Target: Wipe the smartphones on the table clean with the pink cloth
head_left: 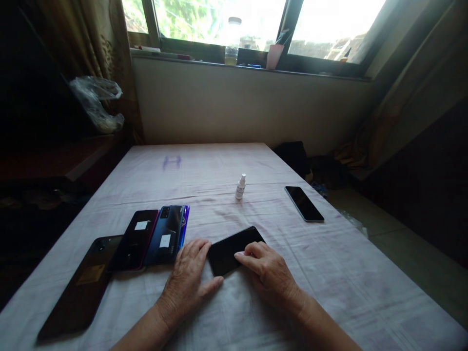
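Observation:
A black smartphone point(227, 251) lies on the cloth in front of me with its dark, glossy face up. My left hand point(190, 270) holds its left end, fingers at the upper corner and thumb at the lower one. Over the phone's right part, my right hand point(268, 270) is closed in a pinch, fingertips at the glass. Whatever is between those fingertips is too small to make out. Just beyond the phone stands a small white dropper bottle point(240, 187), upright with its cap on.
Left of my hands lie a brown phone point(82, 287), a dark phone with a white label point(135, 241) and a blue phone point(166, 236) overlapping a purple-edged one. Another phone point(304, 204) lies near the right edge of the cloth-covered table point(204, 170). A window sill point(204, 62) runs behind.

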The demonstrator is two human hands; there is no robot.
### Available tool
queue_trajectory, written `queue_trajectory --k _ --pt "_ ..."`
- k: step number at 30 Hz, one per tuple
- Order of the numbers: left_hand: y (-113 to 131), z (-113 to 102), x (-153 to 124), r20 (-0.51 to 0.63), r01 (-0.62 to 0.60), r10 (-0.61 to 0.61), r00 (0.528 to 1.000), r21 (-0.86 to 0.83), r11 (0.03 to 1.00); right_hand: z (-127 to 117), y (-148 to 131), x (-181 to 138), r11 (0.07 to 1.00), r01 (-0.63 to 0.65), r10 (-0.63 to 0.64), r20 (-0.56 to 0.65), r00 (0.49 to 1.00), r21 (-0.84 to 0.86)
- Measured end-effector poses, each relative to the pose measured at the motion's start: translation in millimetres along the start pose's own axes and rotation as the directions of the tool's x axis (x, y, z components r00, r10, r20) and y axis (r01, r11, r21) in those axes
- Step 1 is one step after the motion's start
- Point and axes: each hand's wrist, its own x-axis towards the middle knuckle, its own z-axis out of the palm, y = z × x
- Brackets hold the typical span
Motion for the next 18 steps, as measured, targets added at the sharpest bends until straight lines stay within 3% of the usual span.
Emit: queue_trajectory --k 7,18 --pt "3 1 0 -0.005 0.027 -0.027 1.000 -0.019 0.999 -6 -4 -10 1.000 -0.001 0.002 -0.014 1.000 0.019" --pt "3 0 1 0.020 0.042 -0.042 0.999 -0.026 0.999 3 9 41 0.995 -0.057 0.060 0.030 0.998 -0.085"
